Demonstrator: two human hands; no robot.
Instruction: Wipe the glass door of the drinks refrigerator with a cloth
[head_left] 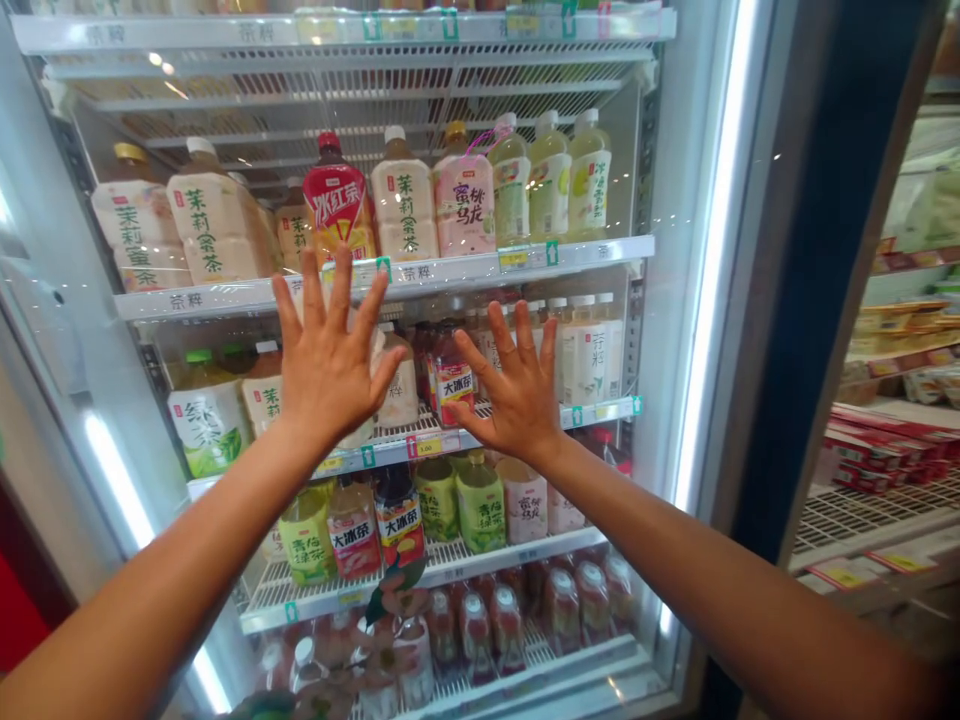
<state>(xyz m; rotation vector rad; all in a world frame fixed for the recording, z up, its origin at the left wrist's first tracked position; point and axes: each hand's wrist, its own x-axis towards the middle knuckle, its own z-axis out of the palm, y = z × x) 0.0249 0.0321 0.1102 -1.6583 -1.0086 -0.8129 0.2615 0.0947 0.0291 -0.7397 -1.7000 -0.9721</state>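
Both hands are raised in front of a tall drinks cooler, palms away from me and fingers spread. My left hand (328, 350) is open and holds nothing; it hides part of the second shelf's edge and bottles behind it. My right hand (517, 385) is also open and empty, covering some of the middle row. Reflections suggest glass before the bottles; I cannot tell whether the palms touch it. Behind the hands are a red-labelled iced tea bottle (339, 205), a smaller dark tea bottle (454, 378) and a white-labelled bottle (583, 350).
Wire shelves carry several rows of tea bottles, including a green tea bottle (206, 415) at left and a pink-labelled bottle (463, 190) above. Lit strips (712, 260) run along the cooler's sides. Beyond its dark frame (840, 230), another rack (885, 530) holds red packages (892, 450).
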